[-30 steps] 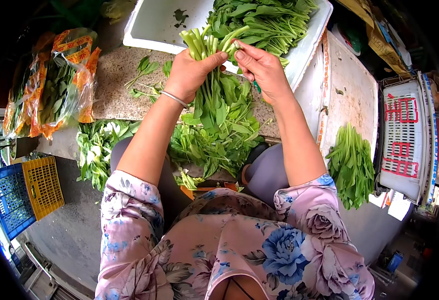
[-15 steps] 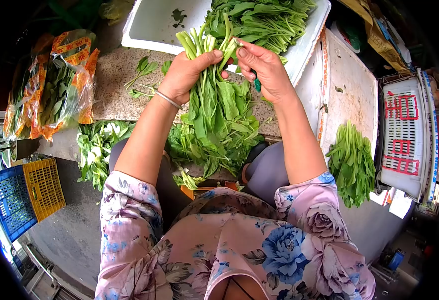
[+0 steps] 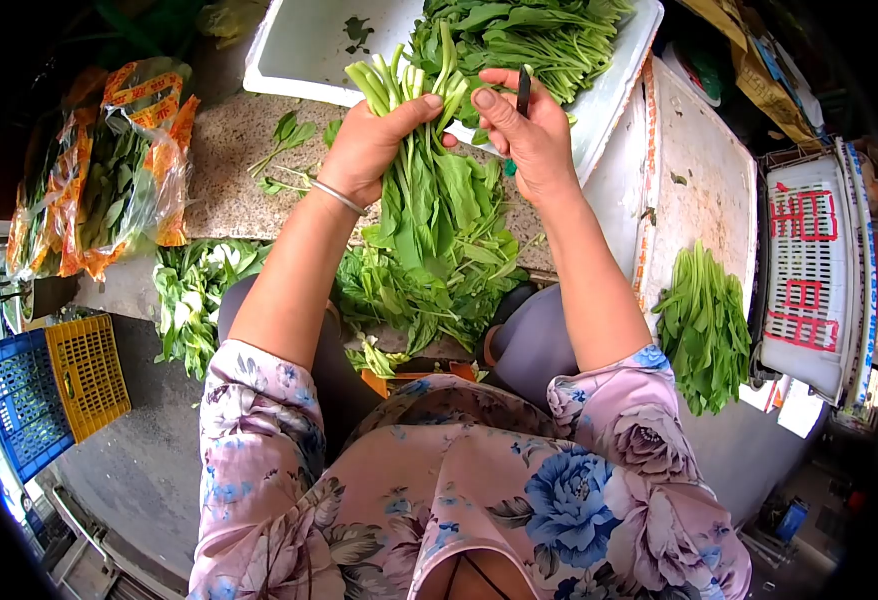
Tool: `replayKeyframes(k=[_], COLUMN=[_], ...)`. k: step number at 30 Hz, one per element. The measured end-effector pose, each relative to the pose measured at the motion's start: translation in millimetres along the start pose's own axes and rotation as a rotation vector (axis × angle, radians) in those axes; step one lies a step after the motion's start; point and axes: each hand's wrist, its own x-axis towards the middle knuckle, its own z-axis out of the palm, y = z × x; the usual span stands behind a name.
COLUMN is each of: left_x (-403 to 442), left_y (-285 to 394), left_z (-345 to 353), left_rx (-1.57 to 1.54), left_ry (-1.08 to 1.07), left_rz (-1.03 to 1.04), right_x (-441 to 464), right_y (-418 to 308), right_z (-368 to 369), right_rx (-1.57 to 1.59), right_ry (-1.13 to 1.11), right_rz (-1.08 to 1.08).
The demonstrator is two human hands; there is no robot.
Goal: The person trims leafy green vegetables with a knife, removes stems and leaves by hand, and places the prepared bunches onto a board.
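My left hand (image 3: 374, 145) is closed round the stalks of a bunch of leafy greens (image 3: 444, 205), cut ends pointing away from me and leaves hanging towards me. Just right of the stalks, my right hand (image 3: 531, 140) grips what looks like a small knife (image 3: 524, 90); its dark blade sticks up past the fingers and a bit of green shows below them. The right fingertips are apart from the stalks. Under the bunch, a heap of loose leaves (image 3: 429, 305) lies between my knees. Beyond my hands, more greens (image 3: 519, 45) fill the right part of a white foam box (image 3: 299, 55).
Another bundle of greens (image 3: 704, 330) hangs over the near edge of a white foam panel (image 3: 704, 150) on the right. Loose greens (image 3: 199, 305) lie left. Orange-printed plastic bags (image 3: 149, 110), a blue crate (image 3: 24, 400), a yellow crate (image 3: 89, 375) and a white basket (image 3: 804, 260) stand around.
My right hand has drawn back from the stalks and turned, so the dark blade now shows upright. My left hand keeps the bunch in nearly the same place.
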Motion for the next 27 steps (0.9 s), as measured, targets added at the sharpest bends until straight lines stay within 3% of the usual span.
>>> replayKeyframes(k=[4,10,15,27], left_x=[-0.4,0.4,0.1,6.3], left_y=[-4.0,-5.5,-7.6,0.4], left_z=[3.5,1.9,4.7,-8.5], left_rx=[0.189,0.247,0.276,-0.137], left_ry=[0.03,0.054,0.074,0.276], left_rz=[0.108,0.128,0.161,0.074], right_x=[-1.1,2.3,-0.4,8.0], right_y=[5.7,11.1,8.6,15.1], right_z=[6.7,1.2,4.1,-3.5], right_rx=[-0.088,0.008,0.012,0.207], right_ry=[0.021,0.017,0.051,0.112], right_rz=[-0.016,0.169,0.155,0.146])
